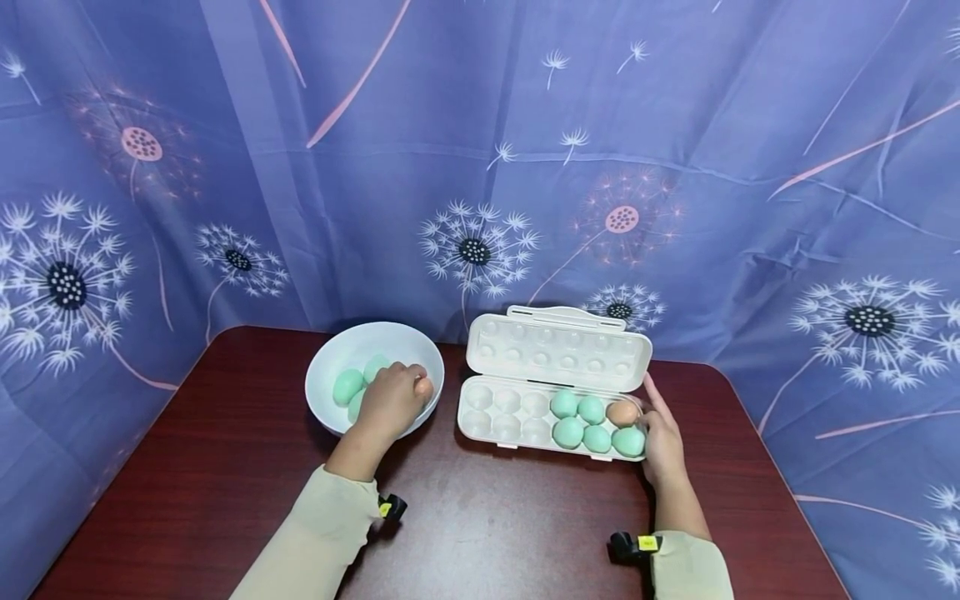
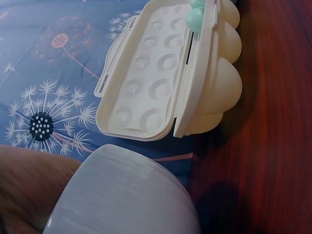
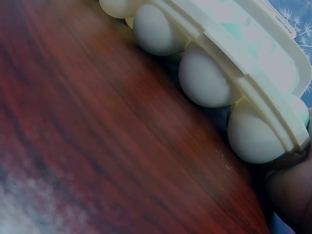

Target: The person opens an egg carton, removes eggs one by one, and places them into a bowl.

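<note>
My left hand [image 1: 390,400] reaches into a white bowl [image 1: 318,396], its fingers curled round a brown egg [image 1: 423,388] near the bowl's right side. Several pale green eggs [image 1: 347,387] lie in the bowl, partly hidden by that hand. To the right stands a white egg carton [image 1: 480,385] with its lid [image 1: 558,352] raised. My right hand [image 1: 664,442] holds the carton's right end, thumb by the corner and a finger stretched along the side. In the carton's right half sit several green eggs [image 1: 567,432] and one brown egg [image 1: 622,413]. The left-half cups hold no eggs.
The dark red wooden table [image 1: 495,517] carries both bowl and carton. A blue curtain [image 1: 360,233] with dandelion prints hangs right behind the table's back edge. In the left wrist view the bowl's outer wall [image 2: 126,195] fills the lower part.
</note>
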Tool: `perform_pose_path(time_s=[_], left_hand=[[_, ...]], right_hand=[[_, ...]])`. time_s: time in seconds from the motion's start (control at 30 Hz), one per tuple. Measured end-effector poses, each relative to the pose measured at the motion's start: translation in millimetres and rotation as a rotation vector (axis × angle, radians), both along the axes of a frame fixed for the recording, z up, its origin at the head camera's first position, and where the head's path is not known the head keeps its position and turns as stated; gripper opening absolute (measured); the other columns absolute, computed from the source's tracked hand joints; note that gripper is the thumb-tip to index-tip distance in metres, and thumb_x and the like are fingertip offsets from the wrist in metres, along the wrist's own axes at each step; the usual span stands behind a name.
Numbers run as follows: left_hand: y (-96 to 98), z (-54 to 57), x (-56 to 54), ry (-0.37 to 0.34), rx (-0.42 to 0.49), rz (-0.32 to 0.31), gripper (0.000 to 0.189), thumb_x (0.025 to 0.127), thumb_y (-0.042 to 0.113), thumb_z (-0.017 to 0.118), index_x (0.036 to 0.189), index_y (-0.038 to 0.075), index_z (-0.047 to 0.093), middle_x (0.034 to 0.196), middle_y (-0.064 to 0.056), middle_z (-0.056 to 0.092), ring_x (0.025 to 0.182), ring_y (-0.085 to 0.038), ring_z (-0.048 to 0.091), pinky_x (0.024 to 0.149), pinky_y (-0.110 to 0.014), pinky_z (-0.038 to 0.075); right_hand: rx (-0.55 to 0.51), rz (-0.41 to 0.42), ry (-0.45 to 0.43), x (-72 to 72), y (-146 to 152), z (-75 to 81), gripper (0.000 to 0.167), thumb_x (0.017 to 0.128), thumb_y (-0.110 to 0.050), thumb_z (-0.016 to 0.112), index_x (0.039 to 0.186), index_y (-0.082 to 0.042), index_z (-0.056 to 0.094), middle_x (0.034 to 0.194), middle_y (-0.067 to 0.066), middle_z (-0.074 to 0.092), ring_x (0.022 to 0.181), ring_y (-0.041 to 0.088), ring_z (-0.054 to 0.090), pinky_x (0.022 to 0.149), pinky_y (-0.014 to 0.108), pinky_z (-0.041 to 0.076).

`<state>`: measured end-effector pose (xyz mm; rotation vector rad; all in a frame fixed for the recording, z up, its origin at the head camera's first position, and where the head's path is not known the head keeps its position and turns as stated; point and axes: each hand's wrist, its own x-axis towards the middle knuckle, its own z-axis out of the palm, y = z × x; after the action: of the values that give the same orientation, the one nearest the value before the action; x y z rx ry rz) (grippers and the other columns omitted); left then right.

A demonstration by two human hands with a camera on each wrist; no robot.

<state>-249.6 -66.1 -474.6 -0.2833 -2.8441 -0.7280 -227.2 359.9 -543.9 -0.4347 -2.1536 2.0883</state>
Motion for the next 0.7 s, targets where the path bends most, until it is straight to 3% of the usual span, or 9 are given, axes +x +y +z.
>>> perform_pose_path(time_s=[0.17, 0.47, 0.7], left_hand=[[-0.9, 1.0, 2.3, -0.023, -0.002, -0.007, 0.027, 0.092, 0.012, 0.060, 0.113, 0.009, 0.077, 0.103, -0.017, 0.073, 0.092, -0.044, 0.065, 0.082, -0.052, 0.055], [-0.6, 2.1, 2.8, -0.014, -0.019, 0.003, 0.017, 0.090, 0.010, 0.057, 0.095, 0.007, 0.074, 0.089, -0.019, 0.072, 0.078, -0.044, 0.061, 0.070, -0.053, 0.052], [-1.1, 2.8, 2.8, -0.007, -0.023, -0.009, 0.018, 0.092, 0.011, 0.059, 0.096, 0.008, 0.076, 0.093, -0.019, 0.072, 0.082, -0.044, 0.062, 0.073, -0.053, 0.053]], right_hand=[[-0.007, -0.017, 0.029, 0.0, -1, -1.8, 0.073, 0.097, 0.001, 0.028, 0.155, -0.044, 0.035, 0.119, -0.014, 0.062, 0.114, -0.001, 0.056, 0.092, 0.013, 0.043], [0.009, -0.044, 0.006, -0.9, -5, -0.3, 0.074, 0.096, 0.000, 0.030, 0.153, -0.047, 0.036, 0.121, -0.013, 0.061, 0.117, 0.000, 0.054, 0.093, 0.014, 0.041], [0.013, -0.052, 0.014, 0.1, -10, 1.5, 0.072, 0.097, -0.001, 0.029, 0.155, -0.044, 0.036, 0.116, -0.015, 0.062, 0.114, 0.000, 0.055, 0.091, 0.014, 0.042]])
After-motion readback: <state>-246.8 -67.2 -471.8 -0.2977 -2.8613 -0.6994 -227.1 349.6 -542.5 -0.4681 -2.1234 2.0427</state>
